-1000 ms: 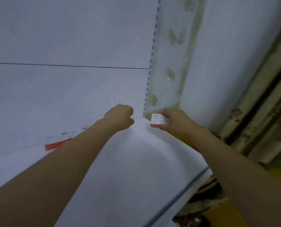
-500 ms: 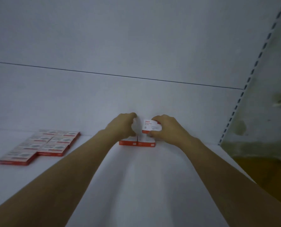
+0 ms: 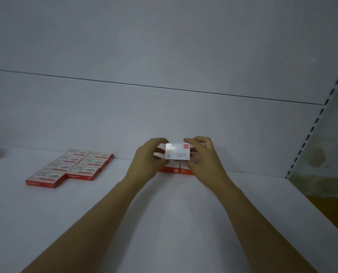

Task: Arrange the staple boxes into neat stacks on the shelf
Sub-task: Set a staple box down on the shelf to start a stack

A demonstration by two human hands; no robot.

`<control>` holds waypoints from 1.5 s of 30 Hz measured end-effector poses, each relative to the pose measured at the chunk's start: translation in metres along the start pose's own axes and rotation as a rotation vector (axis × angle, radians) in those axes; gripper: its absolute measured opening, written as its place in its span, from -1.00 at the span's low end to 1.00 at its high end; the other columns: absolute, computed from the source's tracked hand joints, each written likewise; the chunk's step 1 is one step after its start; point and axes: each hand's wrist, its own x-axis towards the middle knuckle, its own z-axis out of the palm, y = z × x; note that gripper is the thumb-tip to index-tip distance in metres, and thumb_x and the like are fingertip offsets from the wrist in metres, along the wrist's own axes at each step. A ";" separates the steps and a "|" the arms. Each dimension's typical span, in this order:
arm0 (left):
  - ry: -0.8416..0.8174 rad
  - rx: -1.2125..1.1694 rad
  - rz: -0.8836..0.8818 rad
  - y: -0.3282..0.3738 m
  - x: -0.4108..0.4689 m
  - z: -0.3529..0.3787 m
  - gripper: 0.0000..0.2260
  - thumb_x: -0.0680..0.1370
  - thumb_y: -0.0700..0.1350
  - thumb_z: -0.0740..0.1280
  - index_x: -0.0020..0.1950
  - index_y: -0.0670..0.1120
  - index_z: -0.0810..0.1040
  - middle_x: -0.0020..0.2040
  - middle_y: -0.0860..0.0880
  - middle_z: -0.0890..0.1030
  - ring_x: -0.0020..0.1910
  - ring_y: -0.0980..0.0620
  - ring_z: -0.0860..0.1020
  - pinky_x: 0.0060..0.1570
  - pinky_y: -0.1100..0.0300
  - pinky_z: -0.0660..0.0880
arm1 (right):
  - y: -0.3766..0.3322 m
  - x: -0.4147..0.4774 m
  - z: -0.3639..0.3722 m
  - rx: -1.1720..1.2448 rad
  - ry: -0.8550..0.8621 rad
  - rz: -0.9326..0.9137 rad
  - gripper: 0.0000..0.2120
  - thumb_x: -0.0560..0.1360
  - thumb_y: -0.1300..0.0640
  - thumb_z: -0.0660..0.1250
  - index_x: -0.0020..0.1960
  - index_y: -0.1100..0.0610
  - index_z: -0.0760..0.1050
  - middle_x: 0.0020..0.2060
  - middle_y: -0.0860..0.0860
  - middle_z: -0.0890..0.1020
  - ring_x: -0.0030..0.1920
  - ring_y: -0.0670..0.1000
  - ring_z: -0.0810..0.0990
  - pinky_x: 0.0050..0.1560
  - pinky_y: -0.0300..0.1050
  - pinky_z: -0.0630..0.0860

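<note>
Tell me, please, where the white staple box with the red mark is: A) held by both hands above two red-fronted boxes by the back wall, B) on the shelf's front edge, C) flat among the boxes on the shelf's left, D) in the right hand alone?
A: the left hand and the right hand both pinch the white staple box just above the two red-fronted boxes on the shelf.

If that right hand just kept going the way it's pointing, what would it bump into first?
Probably the white back panel. The right hand, gripping the white box, points toward it. How far behind the hand it stands is unclear.
</note>
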 end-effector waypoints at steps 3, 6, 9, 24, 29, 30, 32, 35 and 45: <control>-0.006 -0.103 -0.026 0.000 -0.006 0.001 -0.56 0.40 -0.36 0.43 0.23 -0.07 0.50 0.13 0.04 0.57 -0.03 0.12 0.57 -0.17 0.43 0.54 | 0.003 -0.003 0.001 0.102 0.025 0.011 -0.53 0.43 0.46 0.32 0.28 0.14 0.45 0.18 -0.03 0.38 0.18 -0.02 0.51 -0.03 -0.42 0.52; -0.058 -0.189 -0.065 0.001 -0.007 -0.004 -0.58 0.42 -0.31 0.43 0.23 -0.01 0.51 0.09 0.08 0.60 -0.04 0.20 0.58 -0.12 0.38 0.56 | 0.002 -0.005 -0.006 0.228 0.001 0.074 -0.52 0.43 0.42 0.36 0.27 0.08 0.44 0.16 -0.04 0.48 0.13 -0.05 0.56 -0.09 -0.43 0.52; -0.159 -0.290 -0.152 0.001 -0.010 -0.009 -0.67 0.48 -0.17 0.41 0.22 -0.01 0.51 0.02 0.09 0.62 -0.06 0.20 0.60 -0.04 0.38 0.54 | 0.000 -0.005 -0.019 0.428 -0.109 0.221 -0.61 0.48 0.28 0.35 0.28 0.06 0.44 0.09 -0.04 0.57 0.00 -0.11 0.62 -0.08 -0.37 0.55; -0.273 -0.393 -0.630 0.014 -0.012 -0.010 -0.61 0.47 0.20 0.32 -0.16 -0.14 0.57 -0.33 -0.10 0.62 -0.39 0.01 0.53 -0.28 0.20 0.40 | -0.005 -0.015 -0.013 0.684 -0.153 0.751 -0.60 0.54 -0.08 0.25 0.02 0.28 0.53 -0.27 0.13 0.60 -0.35 0.00 0.58 -0.39 -0.20 0.56; -0.323 -0.491 -0.555 0.007 -0.014 -0.011 -0.69 0.49 0.06 0.36 0.03 -0.17 0.61 -0.18 -0.13 0.64 -0.20 -0.02 0.58 -0.19 0.22 0.45 | -0.004 -0.016 -0.016 0.731 -0.123 0.657 -0.72 0.51 0.02 0.33 0.04 0.24 0.54 -0.09 0.16 0.65 -0.18 0.02 0.66 -0.20 -0.20 0.62; -0.343 -0.527 -0.519 0.006 -0.015 -0.012 -0.73 0.49 -0.02 0.37 0.07 -0.17 0.61 -0.13 -0.13 0.65 -0.14 -0.01 0.59 -0.14 0.22 0.47 | -0.003 -0.016 -0.017 0.747 -0.102 0.584 -0.76 0.50 0.08 0.34 0.05 0.25 0.54 -0.07 0.15 0.64 -0.15 0.00 0.67 -0.14 -0.21 0.62; -0.374 -0.566 -0.462 0.004 -0.017 -0.012 -0.75 0.49 -0.15 0.39 0.15 -0.16 0.58 -0.02 -0.12 0.66 -0.06 0.03 0.61 -0.05 0.25 0.53 | -0.002 -0.016 -0.020 0.715 -0.064 0.452 -0.72 0.48 0.15 0.37 0.15 0.24 0.53 0.00 0.10 0.64 -0.04 -0.02 0.66 0.04 -0.17 0.58; -0.394 -0.665 -0.415 0.005 -0.023 -0.007 -0.62 0.46 -0.39 0.35 0.26 -0.18 0.48 0.08 -0.17 0.64 0.03 -0.01 0.62 0.06 0.23 0.57 | -0.009 -0.016 -0.020 0.528 -0.070 0.291 -0.60 0.39 0.12 0.46 0.21 0.05 0.52 0.10 -0.03 0.63 0.12 -0.03 0.61 0.14 -0.13 0.51; -0.322 -0.602 -0.249 0.000 -0.027 0.001 -0.61 0.42 -0.43 0.37 0.15 -0.07 0.54 0.10 -0.13 0.63 0.10 -0.10 0.61 0.14 0.01 0.55 | -0.033 -0.029 0.005 0.046 -0.109 -0.087 -0.52 0.37 0.21 0.49 0.25 0.03 0.48 0.12 -0.09 0.49 0.03 -0.13 0.55 0.02 -0.29 0.56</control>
